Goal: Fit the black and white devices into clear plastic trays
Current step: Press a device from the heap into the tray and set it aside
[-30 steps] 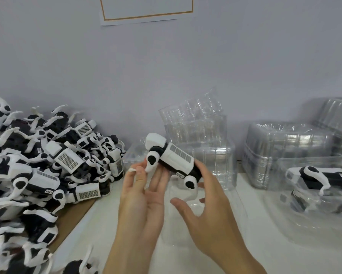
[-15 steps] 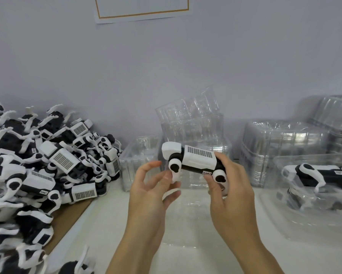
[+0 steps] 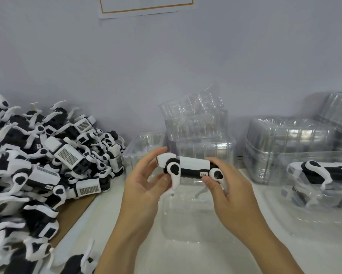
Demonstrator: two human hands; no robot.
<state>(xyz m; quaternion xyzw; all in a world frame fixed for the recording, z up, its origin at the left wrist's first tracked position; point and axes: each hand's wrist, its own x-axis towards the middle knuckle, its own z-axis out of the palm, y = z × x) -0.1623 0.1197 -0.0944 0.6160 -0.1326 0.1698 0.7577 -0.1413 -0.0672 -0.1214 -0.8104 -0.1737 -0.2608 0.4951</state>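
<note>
A black and white robot-dog device [image 3: 188, 168] is held in mid-air at the centre of the view, both hands on it. Its long axis runs nearly level from nine o'clock to three o'clock, white back upward, legs hanging toward six o'clock. The left hand [image 3: 146, 186] has curled fingers round the head end at nine o'clock, thumb under the front leg. The right hand [image 3: 227, 192] grips the rear end at three o'clock, thumb pressed below the hind joint, fingers wrapped behind. Neither hand is clearly nearer; they share the load.

Directly beneath the device, toward six o'clock, an open clear plastic tray [image 3: 188, 226] lies on the white tabletop [image 3: 111, 220], and it appears to hold nothing yet. The coming move turns on this: the device sits straight above the tray's cavity, so it probably needs lowering with its long axis kept in line with the moulded recess.

At three o'clock a second clear tray [image 3: 296, 218] already carries a dog device [image 3: 324, 172]. Behind, from twelve to two o'clock, stand stacks of empty trays [image 3: 197, 123]. At nine o'clock a large heap of loose devices [image 3: 53, 155] waits, spilling partly over a brown board [image 3: 75, 212].
</note>
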